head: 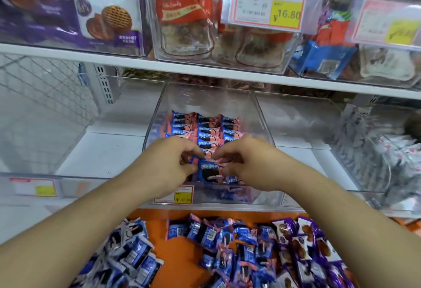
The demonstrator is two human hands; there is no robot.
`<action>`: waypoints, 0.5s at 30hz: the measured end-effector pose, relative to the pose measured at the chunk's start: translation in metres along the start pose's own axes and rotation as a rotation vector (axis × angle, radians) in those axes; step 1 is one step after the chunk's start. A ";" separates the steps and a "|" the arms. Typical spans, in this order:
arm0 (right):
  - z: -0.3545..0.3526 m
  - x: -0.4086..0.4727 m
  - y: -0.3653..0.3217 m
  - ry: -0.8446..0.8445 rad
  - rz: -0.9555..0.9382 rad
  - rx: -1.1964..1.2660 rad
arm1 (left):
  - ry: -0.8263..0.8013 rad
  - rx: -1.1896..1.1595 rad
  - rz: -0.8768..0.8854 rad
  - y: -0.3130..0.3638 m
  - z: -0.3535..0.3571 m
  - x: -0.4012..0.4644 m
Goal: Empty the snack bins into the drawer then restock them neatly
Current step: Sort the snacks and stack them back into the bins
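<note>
A clear plastic bin [262,116] on the middle shelf holds neat rows of blue-and-pink cookie packets [206,131]. Both my hands reach into its front. My left hand [169,164] and my right hand [247,162] pinch the two ends of one blue-and-pink packet [209,170] lying at the front of the rows. Below, the orange drawer [159,217] holds loose heaps of packets: blue-and-white ones [129,253] at left, blue-and-pink ones [227,246] in the middle, purple ones [303,244] at right.
Clear bins stand either side: one at left [68,128], one at right [319,132], a further one with white packets [396,151]. The upper shelf [114,59] carries bins of purple waffle bags [91,9] and red candy bags [180,7], with a price tag [264,2].
</note>
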State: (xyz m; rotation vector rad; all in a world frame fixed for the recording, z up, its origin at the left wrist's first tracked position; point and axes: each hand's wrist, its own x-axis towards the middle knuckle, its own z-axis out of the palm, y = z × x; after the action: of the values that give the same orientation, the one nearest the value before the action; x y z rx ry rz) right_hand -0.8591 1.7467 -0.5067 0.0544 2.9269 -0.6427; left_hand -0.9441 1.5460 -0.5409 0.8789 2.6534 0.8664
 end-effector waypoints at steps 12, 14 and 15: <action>-0.006 -0.008 0.009 0.164 -0.050 -0.248 | -0.016 0.010 0.068 -0.001 0.003 0.000; -0.014 -0.015 0.015 0.228 -0.057 -0.237 | -0.025 -0.013 0.090 -0.001 0.005 0.001; -0.017 -0.018 0.018 0.256 -0.053 -0.223 | -0.039 -0.019 0.097 0.000 0.006 0.001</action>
State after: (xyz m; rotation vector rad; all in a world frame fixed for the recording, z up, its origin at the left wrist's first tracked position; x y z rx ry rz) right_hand -0.8420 1.7704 -0.4966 0.0377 3.2380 -0.3327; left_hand -0.9425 1.5491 -0.5458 1.0161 2.5837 0.8851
